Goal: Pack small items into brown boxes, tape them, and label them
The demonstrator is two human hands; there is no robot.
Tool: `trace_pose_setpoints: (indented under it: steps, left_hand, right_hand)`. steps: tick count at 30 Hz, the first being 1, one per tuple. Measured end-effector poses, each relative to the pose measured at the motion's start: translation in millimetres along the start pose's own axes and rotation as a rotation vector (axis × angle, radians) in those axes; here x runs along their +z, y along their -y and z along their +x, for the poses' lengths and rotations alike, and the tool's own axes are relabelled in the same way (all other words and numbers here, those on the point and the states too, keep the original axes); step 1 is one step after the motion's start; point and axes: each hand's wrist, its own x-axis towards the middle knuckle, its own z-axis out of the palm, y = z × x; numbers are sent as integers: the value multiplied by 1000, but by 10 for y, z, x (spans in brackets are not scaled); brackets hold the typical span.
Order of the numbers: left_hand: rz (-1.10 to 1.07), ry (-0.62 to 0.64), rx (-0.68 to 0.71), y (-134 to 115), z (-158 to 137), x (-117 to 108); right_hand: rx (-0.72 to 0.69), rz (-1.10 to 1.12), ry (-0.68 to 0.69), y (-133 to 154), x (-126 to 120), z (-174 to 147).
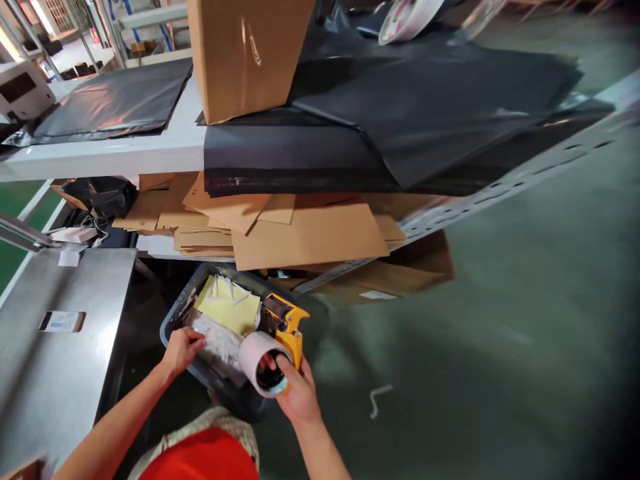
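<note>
A yellow tape dispenser [290, 317] with a wide roll of pale tape [250, 360] is gripped in my right hand [300, 393], the thumb reaching into the roll's core. Left of it, my left hand [183, 350] hovers over the near left part of a grey bin [169, 320], its thumb and fingers pinched together. Whether anything small is between those fingertips I cannot make out. Crumpled white scraps [220, 343] and a yellow sheet [230, 303] lie in the bin beneath both hands.
A steel table [45, 387] with a phone [63, 321] stands at left. Ahead, a white shelf carries flat cardboard [310, 233], black plastic bags [425, 100] and a tall carton [245, 60]. An open carton [420, 267] sits below the shelf's right side. A white strip [377, 397] lies on the floor.
</note>
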Motion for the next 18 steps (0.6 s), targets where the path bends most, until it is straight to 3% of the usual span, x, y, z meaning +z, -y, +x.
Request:
trace_pose_setpoints:
  steps: [6,12,18]
  left_hand:
    - [-48,137,14,-62,24,100]
    - [-30,-73,-146,-163,24,174]
    - [-83,-65,-278,-46,225,282]
  right_hand:
    - [13,-38,38,65,163,-30]
    - [2,-81,24,112,189,2]
    - [-3,-107,-12,180,43,66]
